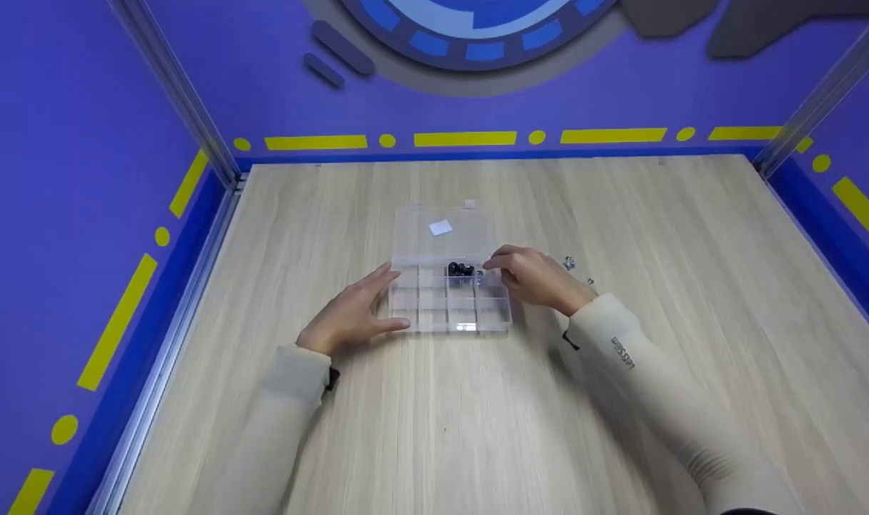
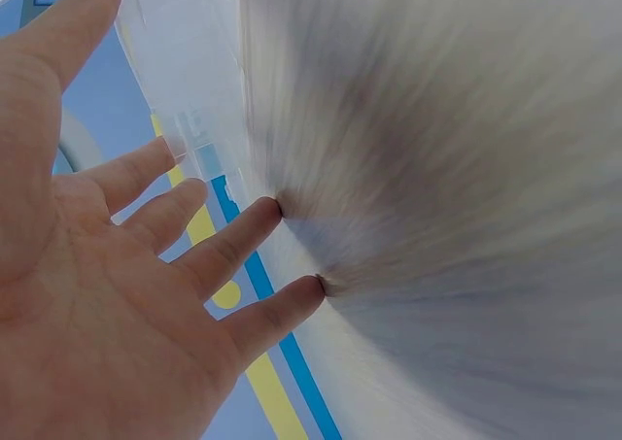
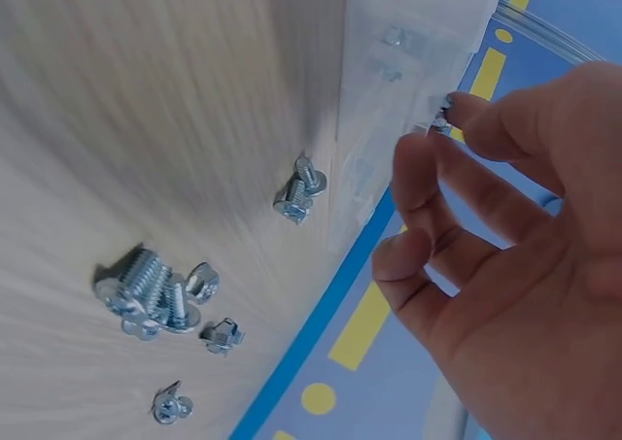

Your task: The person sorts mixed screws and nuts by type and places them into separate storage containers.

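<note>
A clear plastic compartment box (image 1: 404, 315) lies on the table, its lid (image 1: 413, 239) folded back. Black small parts (image 1: 460, 270) fill one rear compartment, and a few shiny pieces (image 1: 480, 275) lie in the rear right one. At the box's left side, my left hand (image 1: 352, 311) spreads its fingers, with some fingertips (image 2: 267, 210) resting on the table. Over the rear right corner, my right hand (image 1: 538, 279) pinches a small silver screw (image 3: 441, 117) between thumb and forefinger; the fingers partly hide it.
Loose silver screws (image 3: 146, 289) lie on the wooden table (image 1: 420, 422) to the right of the box, some in a small heap (image 1: 569, 262). A white label (image 1: 440, 227) is on the lid. Blue panels (image 1: 477, 107) stand around the table.
</note>
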The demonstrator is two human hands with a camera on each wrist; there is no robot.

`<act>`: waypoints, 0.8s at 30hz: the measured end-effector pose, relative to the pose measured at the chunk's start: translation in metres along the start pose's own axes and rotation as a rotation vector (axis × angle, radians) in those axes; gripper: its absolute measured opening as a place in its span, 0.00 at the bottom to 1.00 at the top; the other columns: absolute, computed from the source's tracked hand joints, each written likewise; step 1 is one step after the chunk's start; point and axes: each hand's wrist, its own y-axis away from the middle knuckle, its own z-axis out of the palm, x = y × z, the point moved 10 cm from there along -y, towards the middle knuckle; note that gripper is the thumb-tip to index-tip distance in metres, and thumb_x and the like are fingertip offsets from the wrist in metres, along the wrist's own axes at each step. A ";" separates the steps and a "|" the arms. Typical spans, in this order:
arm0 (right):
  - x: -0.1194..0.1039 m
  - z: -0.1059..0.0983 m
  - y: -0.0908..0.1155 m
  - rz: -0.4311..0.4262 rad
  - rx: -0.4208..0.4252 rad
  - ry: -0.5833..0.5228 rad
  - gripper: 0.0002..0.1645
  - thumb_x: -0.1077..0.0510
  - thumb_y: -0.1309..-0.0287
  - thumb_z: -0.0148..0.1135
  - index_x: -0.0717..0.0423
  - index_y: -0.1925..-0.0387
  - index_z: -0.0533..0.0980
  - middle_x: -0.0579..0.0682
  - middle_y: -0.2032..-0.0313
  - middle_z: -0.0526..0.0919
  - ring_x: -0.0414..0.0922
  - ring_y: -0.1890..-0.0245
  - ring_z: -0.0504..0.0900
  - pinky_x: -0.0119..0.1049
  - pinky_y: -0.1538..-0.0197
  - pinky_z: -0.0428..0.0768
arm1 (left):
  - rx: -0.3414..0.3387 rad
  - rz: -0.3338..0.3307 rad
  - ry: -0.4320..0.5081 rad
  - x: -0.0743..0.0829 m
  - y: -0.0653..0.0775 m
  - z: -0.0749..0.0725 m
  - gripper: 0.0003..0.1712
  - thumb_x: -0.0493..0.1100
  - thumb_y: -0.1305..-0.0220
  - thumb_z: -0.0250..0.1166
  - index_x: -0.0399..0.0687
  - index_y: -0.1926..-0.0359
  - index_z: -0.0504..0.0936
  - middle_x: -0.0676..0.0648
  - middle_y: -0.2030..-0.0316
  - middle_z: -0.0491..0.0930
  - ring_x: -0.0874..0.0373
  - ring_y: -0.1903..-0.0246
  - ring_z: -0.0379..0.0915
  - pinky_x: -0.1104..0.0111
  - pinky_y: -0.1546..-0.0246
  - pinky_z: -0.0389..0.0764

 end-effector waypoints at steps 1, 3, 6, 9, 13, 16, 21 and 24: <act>0.000 0.000 0.000 0.003 -0.009 0.003 0.23 0.75 0.38 0.50 0.64 0.48 0.85 0.60 0.49 0.85 0.56 0.49 0.85 0.48 0.50 0.85 | -0.002 0.000 -0.003 0.000 0.000 0.000 0.56 0.65 0.40 0.73 0.51 0.20 0.59 0.48 0.19 0.48 0.47 0.22 0.48 0.50 0.24 0.55; -0.001 0.002 0.000 0.011 -0.030 0.006 0.23 0.75 0.38 0.50 0.63 0.48 0.85 0.60 0.48 0.86 0.56 0.49 0.85 0.48 0.51 0.85 | -0.006 -0.003 -0.006 0.001 0.000 0.000 0.56 0.65 0.40 0.73 0.51 0.20 0.58 0.48 0.19 0.48 0.47 0.22 0.47 0.50 0.24 0.54; -0.003 0.005 0.000 0.014 -0.057 0.001 0.24 0.75 0.38 0.49 0.64 0.48 0.85 0.59 0.48 0.86 0.56 0.49 0.86 0.47 0.53 0.85 | -0.009 -0.005 -0.004 0.002 0.001 0.000 0.56 0.65 0.40 0.73 0.51 0.19 0.58 0.48 0.19 0.48 0.47 0.21 0.47 0.50 0.24 0.54; -0.006 0.008 0.000 0.000 -0.072 -0.015 0.23 0.75 0.39 0.49 0.64 0.49 0.85 0.59 0.49 0.87 0.56 0.49 0.86 0.46 0.52 0.85 | -0.010 -0.007 0.001 0.004 0.001 -0.001 0.56 0.64 0.40 0.74 0.51 0.19 0.58 0.48 0.19 0.48 0.47 0.21 0.47 0.50 0.24 0.54; -0.008 0.011 -0.002 -0.010 -0.080 -0.034 0.20 0.76 0.39 0.52 0.64 0.52 0.85 0.59 0.52 0.88 0.55 0.51 0.86 0.48 0.49 0.85 | -0.014 -0.013 -0.003 0.003 0.001 -0.001 0.55 0.65 0.40 0.73 0.52 0.19 0.58 0.49 0.19 0.47 0.47 0.21 0.47 0.51 0.24 0.54; -0.007 0.013 -0.002 0.004 -0.086 -0.041 0.18 0.75 0.38 0.55 0.63 0.52 0.85 0.58 0.53 0.88 0.55 0.52 0.87 0.48 0.49 0.85 | -0.016 -0.018 -0.006 0.002 0.001 -0.001 0.55 0.65 0.40 0.73 0.53 0.19 0.58 0.49 0.18 0.47 0.48 0.21 0.47 0.51 0.24 0.55; -0.004 0.016 -0.003 0.031 -0.100 -0.039 0.16 0.72 0.36 0.58 0.62 0.51 0.85 0.58 0.53 0.87 0.53 0.54 0.87 0.47 0.51 0.85 | -0.010 -0.015 -0.003 0.002 0.001 -0.001 0.55 0.66 0.40 0.73 0.53 0.19 0.58 0.50 0.19 0.48 0.48 0.22 0.48 0.51 0.24 0.55; -0.004 0.016 -0.003 0.021 -0.097 -0.033 0.15 0.72 0.36 0.59 0.62 0.52 0.86 0.57 0.53 0.87 0.53 0.54 0.86 0.47 0.50 0.85 | -0.008 -0.008 0.000 0.002 0.002 0.000 0.55 0.65 0.40 0.73 0.52 0.19 0.58 0.49 0.19 0.48 0.48 0.22 0.48 0.50 0.24 0.56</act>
